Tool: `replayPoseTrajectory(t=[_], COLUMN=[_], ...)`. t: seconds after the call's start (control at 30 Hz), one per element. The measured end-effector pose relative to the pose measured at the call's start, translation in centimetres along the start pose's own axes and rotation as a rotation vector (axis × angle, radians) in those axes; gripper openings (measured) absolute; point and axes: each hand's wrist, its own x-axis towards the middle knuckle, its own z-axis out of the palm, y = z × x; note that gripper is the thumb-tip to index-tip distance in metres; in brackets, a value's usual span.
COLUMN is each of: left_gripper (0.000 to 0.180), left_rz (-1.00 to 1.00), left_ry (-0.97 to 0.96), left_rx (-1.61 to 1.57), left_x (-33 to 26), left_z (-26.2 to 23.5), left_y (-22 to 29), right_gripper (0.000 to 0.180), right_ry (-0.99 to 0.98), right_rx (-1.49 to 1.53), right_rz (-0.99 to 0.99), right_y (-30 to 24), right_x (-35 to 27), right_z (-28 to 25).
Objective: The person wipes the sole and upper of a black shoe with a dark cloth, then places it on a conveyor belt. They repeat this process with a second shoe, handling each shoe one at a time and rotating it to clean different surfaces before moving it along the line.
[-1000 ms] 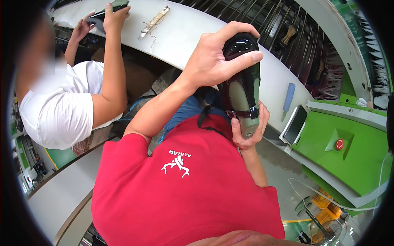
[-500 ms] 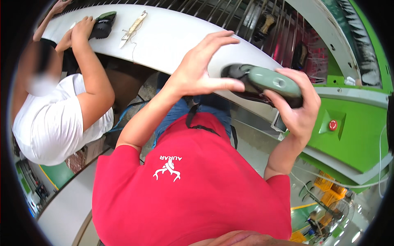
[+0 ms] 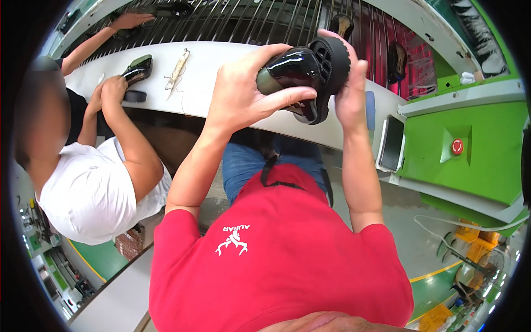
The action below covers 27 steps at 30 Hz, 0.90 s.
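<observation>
Both hands are clamping on one shoe (image 3: 303,74), holding it up in the air above the white bench (image 3: 210,83). The left hand (image 3: 243,94) is wrapping its grip over the glossy black upper, thumb lying along the near side and fingers curling over the top. The right hand (image 3: 348,88) is closing around the heel end, palm pressing against the treaded black sole (image 3: 332,63), fingertips showing over the far edge. The shoe's long axis is running left to right, tilting slightly upward at the right, with the sole turned to the right and toward the camera. The shoe is lying between the two hands and touching both, so neither is nearer; the left hand is covering more of the body, the right only the end.

Below the hands, the red shirt (image 3: 276,260) and blue jeans (image 3: 249,160) of the wearer are filling the near part of the view. Far left on the bench, a person in a white shirt (image 3: 94,193) is pressing a hand on another dark shoe (image 3: 137,69), with a pale string-like piece (image 3: 177,72) lying just right of it. To the right, a green machine housing (image 3: 475,149) is carrying a red button (image 3: 457,146), and a dark metal rack (image 3: 265,22) is running along the far side.
</observation>
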Motion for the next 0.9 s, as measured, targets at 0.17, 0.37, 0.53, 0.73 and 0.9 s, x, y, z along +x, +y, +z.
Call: replayPoseTrajectory(t=[0.17, 0.37, 0.53, 0.73, 0.9], left_gripper=[0.057, 0.059, 0.065, 0.062, 0.06], left_rz=[-0.054, -0.096, -0.146, -0.169, -0.118], left_ry=[-0.16, -0.284, -0.323, -0.374, -0.353], left_rx=[0.088, 0.16, 0.052, 0.083, 0.095], left_x=[1.1, 2.2, 3.0, 3.8, 4.2], left_z=[-1.4, -2.1, -2.2, -1.9, -1.6], left_y=[0.3, 1.0, 0.1, 0.3, -0.1], right_gripper=[0.066, 0.055, 0.071, 0.065, 0.046], right_ry=[0.017, 0.014, 0.365, 0.21, 0.146], right_rx=[0.183, 0.202, 0.633, 0.27, 0.278], right_rz=[0.08, 0.114, 0.324, 0.195, 0.135], right_y=[0.3, -0.3, 1.2, 0.1, -0.4], right_x=[0.5, 0.7, 1.0, 1.2, 1.7], right_z=[1.9, 1.8, 1.2, 1.6, 1.5])
